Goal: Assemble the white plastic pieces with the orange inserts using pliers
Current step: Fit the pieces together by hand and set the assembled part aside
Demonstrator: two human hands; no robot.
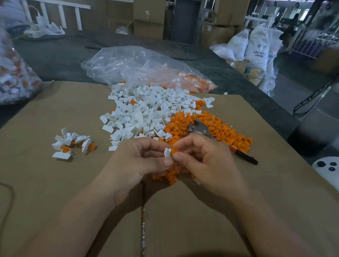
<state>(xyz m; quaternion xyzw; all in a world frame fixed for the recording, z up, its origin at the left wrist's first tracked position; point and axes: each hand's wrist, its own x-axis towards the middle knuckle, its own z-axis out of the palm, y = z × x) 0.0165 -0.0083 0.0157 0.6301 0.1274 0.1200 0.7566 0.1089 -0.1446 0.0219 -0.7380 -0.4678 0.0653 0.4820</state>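
Note:
Low over the cardboard, my left hand (pixel 139 159) pinches a white plastic piece (pixel 167 153). My right hand (pixel 203 156) pinches an orange insert (pixel 173 151) against that piece. Beyond my hands lies a heap of white pieces (pixel 144 112), with a heap of orange inserts (pixel 214 130) to its right. The pliers (pixel 201 129) lie on the orange heap behind my right hand; their red and black handle (pixel 244 155) sticks out to the right. Neither hand touches the pliers.
Several joined white-and-orange pieces (pixel 71 144) lie in a small group at the left. A clear bag (pixel 142 69) with orange parts lies behind the heaps, and another filled bag (pixel 4 64) stands far left. A white controller (pixel 335 170) sits at the right edge. The cardboard box (pixel 50 193) has a centre seam.

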